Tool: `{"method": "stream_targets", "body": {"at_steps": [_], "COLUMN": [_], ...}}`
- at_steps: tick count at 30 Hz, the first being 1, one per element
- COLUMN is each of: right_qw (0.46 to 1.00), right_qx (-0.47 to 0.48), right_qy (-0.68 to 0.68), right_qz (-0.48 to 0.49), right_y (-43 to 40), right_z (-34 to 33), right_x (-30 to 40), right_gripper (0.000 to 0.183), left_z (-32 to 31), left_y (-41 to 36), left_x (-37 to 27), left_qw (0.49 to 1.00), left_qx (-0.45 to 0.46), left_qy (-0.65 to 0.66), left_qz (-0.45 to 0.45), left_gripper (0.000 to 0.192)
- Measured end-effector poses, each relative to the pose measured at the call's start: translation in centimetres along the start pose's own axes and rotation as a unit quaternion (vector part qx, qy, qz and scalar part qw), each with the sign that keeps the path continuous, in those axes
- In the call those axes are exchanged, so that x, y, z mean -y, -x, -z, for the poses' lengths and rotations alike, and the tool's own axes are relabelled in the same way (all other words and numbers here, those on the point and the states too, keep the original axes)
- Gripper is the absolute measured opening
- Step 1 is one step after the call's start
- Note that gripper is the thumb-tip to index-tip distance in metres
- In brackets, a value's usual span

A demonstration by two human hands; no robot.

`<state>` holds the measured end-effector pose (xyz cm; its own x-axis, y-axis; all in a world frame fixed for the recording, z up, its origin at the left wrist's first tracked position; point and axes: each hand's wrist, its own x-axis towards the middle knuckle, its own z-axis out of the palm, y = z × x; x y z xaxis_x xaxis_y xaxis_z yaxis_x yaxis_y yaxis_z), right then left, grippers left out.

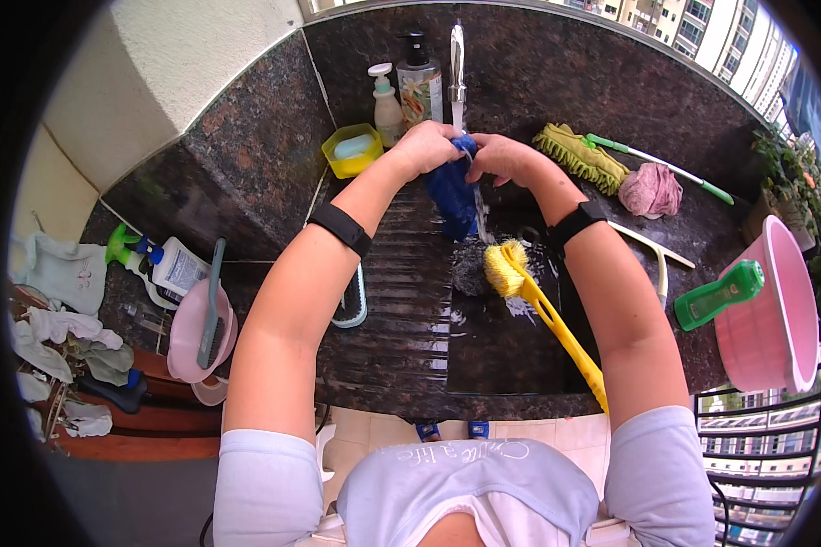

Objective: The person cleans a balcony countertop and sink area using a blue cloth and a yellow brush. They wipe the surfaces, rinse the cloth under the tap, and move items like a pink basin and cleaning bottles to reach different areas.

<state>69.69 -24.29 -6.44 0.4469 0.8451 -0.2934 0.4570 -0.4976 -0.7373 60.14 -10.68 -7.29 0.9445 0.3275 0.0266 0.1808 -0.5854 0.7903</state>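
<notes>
A wet blue cloth (451, 198) hangs beneath the running faucet (457, 61), its lower part reaching down over the dark stone sink. My left hand (427, 147) pinches its top edge from the left. From the other side, my right hand (503, 158) grips the same edge with thumb and fingers. Water falls between both hands and runs off the cloth into the basin (506, 369). A yellow long-handled scrub brush (554, 321) leans across the basin, bristles at the upper end. Left of it is a ribbed stone washboard (404, 287).
Two pump bottles (419, 85) and a yellow soap dish (345, 164) stand by the faucet. At right are a green chenille duster (581, 157), pink bath puff (650, 190), green bottle (718, 297) and pink bucket (759, 328). A pink basin (185, 328) and spray bottle (133, 260) are left.
</notes>
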Motion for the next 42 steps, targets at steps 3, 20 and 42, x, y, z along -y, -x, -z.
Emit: {"method": "stream_targets", "body": {"at_steps": [3, 20, 42], "right_qw": [0.998, 0.839, 0.841], "right_qx": [-0.005, -0.160, -0.057], "right_qy": [-0.057, -0.505, -0.518], "right_qz": [-0.003, 0.121, -0.145], "right_y": [-0.3, -0.6, -1.3], "right_z": [-1.0, -3.0, -5.2], "right_x": [-0.5, 0.9, -4.9], "right_gripper": [0.054, 0.026, 0.075], "left_z": [0.6, -1.1, 0.3], "left_y": [0.8, 3.6, 1.8], "left_x": [-0.6, 0.5, 0.3], "left_qw": [0.999, 0.828, 0.851], "left_qx": [-0.012, 0.066, -0.045], "left_qy": [0.050, 0.515, 0.520], "left_qz": [0.004, 0.213, 0.054], "left_gripper": [0.026, 0.062, 0.014]}}
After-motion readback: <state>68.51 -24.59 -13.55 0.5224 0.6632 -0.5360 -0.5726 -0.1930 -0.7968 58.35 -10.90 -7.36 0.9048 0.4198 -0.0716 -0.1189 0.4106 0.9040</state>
